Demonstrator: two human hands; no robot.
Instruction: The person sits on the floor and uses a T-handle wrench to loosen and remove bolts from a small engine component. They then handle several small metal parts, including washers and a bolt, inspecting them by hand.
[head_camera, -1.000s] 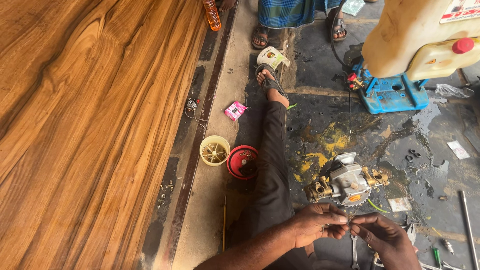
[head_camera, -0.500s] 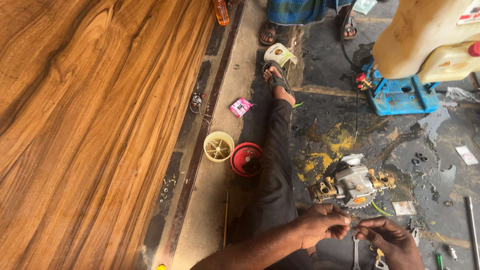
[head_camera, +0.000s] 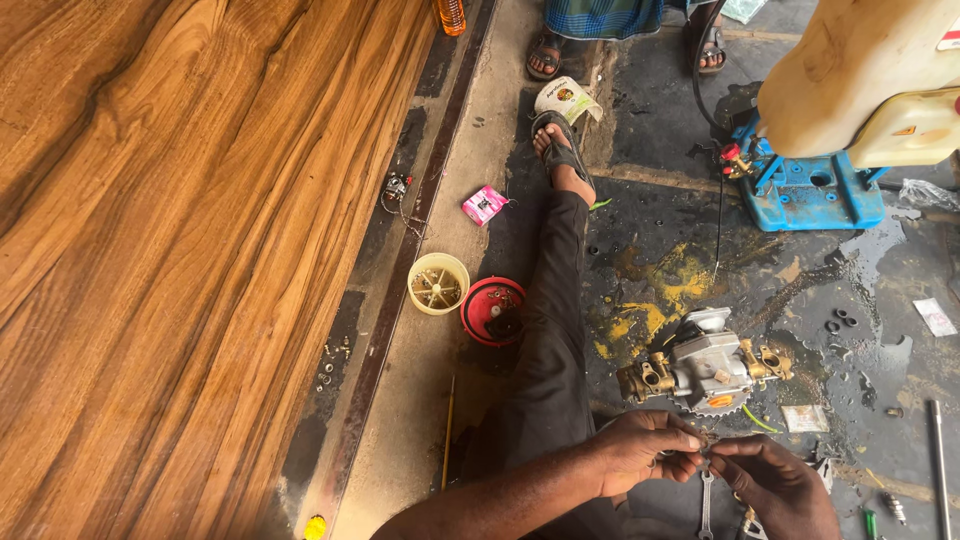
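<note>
A: Small metal part (head_camera: 703, 447) is the centre of it all, pinched between both hands low in the view, just in front of the grey and brass pump assembly (head_camera: 700, 368) on the dark oily floor (head_camera: 660, 200). But let us go by size.

B: Then we start with the wooden panel (head_camera: 180, 230), filling the whole left side. Next the cream tank (head_camera: 860, 80) on its blue base (head_camera: 810, 190), top right.

A: And our own outstretched leg in dark trousers (head_camera: 550, 350), sandalled foot (head_camera: 560, 155) pointing up the view. Another person's two sandalled feet (head_camera: 545, 55) stand at the top edge.

B: Beside the leg we have a red round cover (head_camera: 493, 310) touching a cream round cover (head_camera: 438, 283), and a pink packet (head_camera: 485, 204) further up.

A: Now the hands. Our left hand (head_camera: 640, 450) has its grip closed, thumb and fingertips pinching the part from the left.

B: Our right hand (head_camera: 775, 485) meets it from the right, fingers curled, its grip closed on the same piece. What the piece is, we cannot tell; it is too small.

A: A spanner (head_camera: 706, 505) lies on the floor just beneath the hands. Loose washers (head_camera: 840, 320) sit well apart, to the right of the pump.
</note>
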